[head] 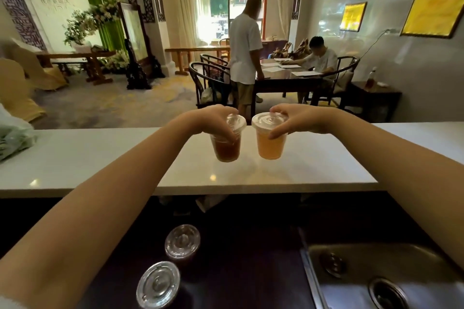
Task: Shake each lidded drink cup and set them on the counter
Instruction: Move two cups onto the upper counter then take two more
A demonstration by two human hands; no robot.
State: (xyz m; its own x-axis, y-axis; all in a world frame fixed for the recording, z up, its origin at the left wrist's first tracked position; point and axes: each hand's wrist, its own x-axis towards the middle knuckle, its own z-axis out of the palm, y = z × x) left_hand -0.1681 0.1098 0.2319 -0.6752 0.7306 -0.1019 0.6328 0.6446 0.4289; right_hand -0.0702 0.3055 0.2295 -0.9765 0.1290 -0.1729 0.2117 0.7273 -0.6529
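Observation:
My left hand (216,120) grips a clear lidded cup of dark brown drink (226,149) by its rim and lid. My right hand (293,119) holds a lidded cup of pale orange drink (270,144) the same way. Both cups hang side by side, slightly apart, just above the white counter (313,163), with soft shadows under them. Two more lidded cups stand on the dark lower worktop near me: one (182,242) farther, one (158,283) closer.
A steel sink (376,276) fills the lower right. A pale green bag (13,138) lies at the counter's left end. Beyond the counter, one person stands and another sits at a dark table (288,76) with chairs.

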